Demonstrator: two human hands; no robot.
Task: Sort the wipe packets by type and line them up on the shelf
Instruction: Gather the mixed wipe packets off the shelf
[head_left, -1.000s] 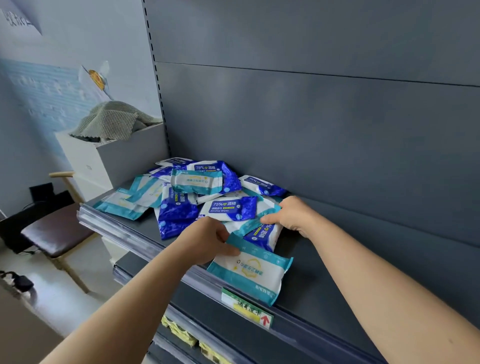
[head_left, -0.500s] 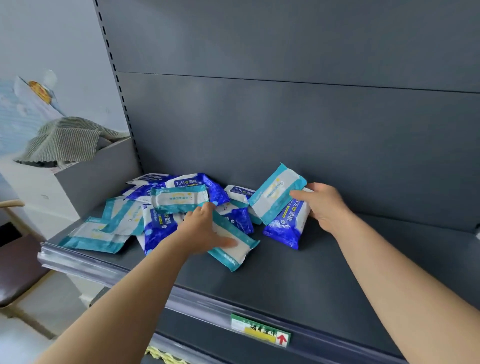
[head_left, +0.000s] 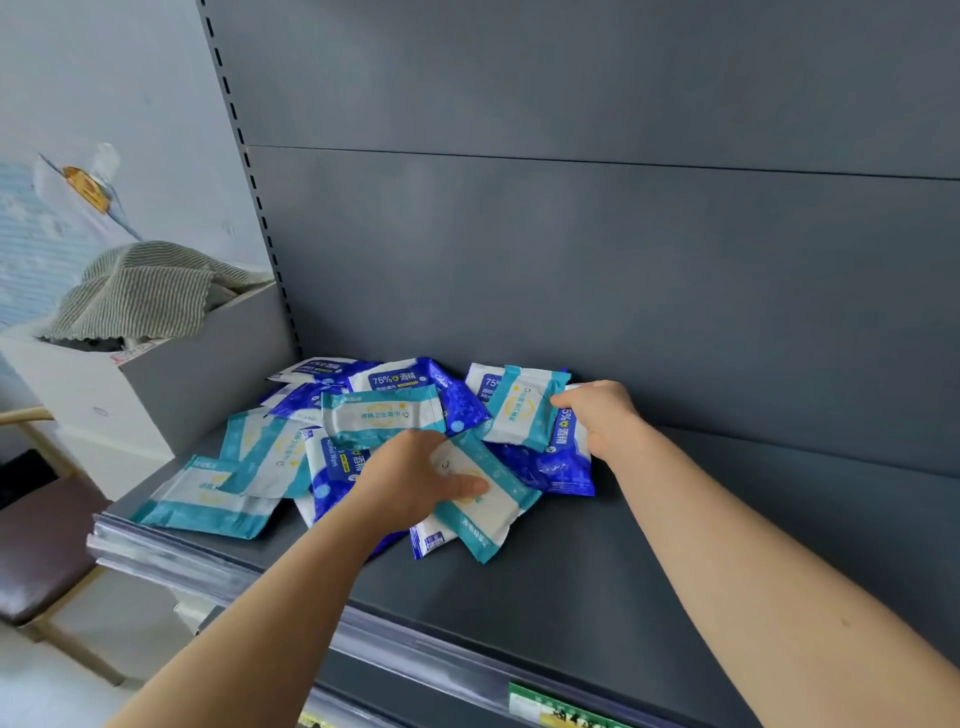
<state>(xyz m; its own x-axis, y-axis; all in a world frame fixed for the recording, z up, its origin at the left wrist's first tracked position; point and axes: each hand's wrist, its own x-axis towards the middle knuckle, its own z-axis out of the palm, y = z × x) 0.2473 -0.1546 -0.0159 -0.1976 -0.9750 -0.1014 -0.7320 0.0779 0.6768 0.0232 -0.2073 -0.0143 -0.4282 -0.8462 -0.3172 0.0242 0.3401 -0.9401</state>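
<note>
A: On the dark grey metal shelf (head_left: 675, 551), left side?
B: Heaped blue and teal-white plastic wipe packets (head_left: 382, 415).
A: Hands?
B: The left hand (head_left: 410, 478) grips a near teal packet (head_left: 491, 519); the right hand (head_left: 602, 415) pinches a far teal packet (head_left: 522, 410).

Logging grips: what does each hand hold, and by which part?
Left hand grips flat teal packet at its left edge, thumb on top. Right hand pinches tilted teal packet plus blue packet at their right edges.

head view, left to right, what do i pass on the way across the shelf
striped cloth → flat teal packet at the front left → left hand → teal packet under its thumb → upright teal packet → right hand gripping it
</note>
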